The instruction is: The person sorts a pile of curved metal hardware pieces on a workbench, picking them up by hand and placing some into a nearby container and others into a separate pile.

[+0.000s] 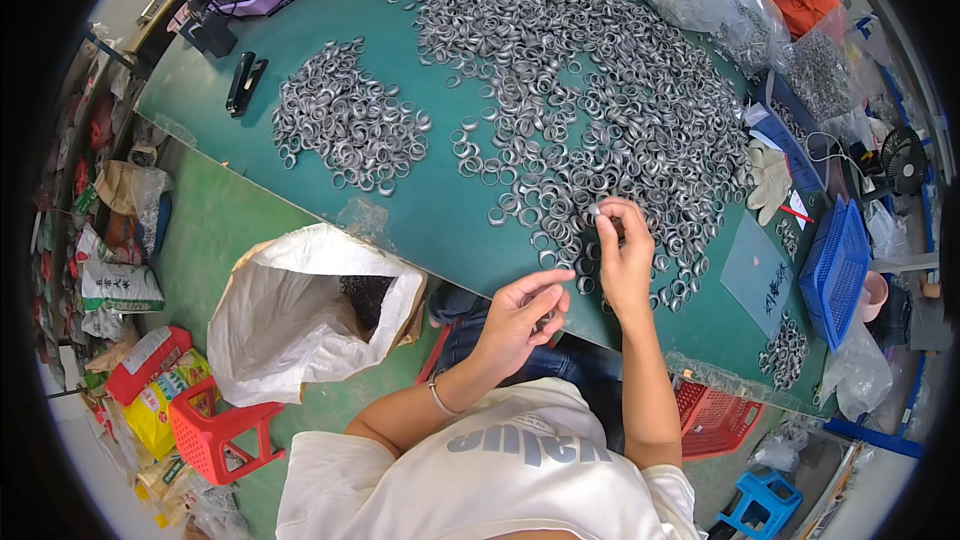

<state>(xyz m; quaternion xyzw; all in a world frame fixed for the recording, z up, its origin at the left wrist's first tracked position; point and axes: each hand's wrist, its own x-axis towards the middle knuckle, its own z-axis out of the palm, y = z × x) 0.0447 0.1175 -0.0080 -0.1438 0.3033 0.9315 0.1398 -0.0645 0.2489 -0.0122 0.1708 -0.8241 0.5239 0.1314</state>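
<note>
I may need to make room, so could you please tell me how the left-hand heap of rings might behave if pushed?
The left-hand heap of rings would probably spread, since its rings lie loose. Each looks metallic, so likely stiff. Some might slide easily, as the green tabletop appears smooth.

The floor (220, 210) beside the green-topped table (345, 15) is green; a red stool (190, 430) stands left, a blue stool (768, 488) lower right.

Two hands (520, 320) (626, 255), one fan (904, 161)
</note>
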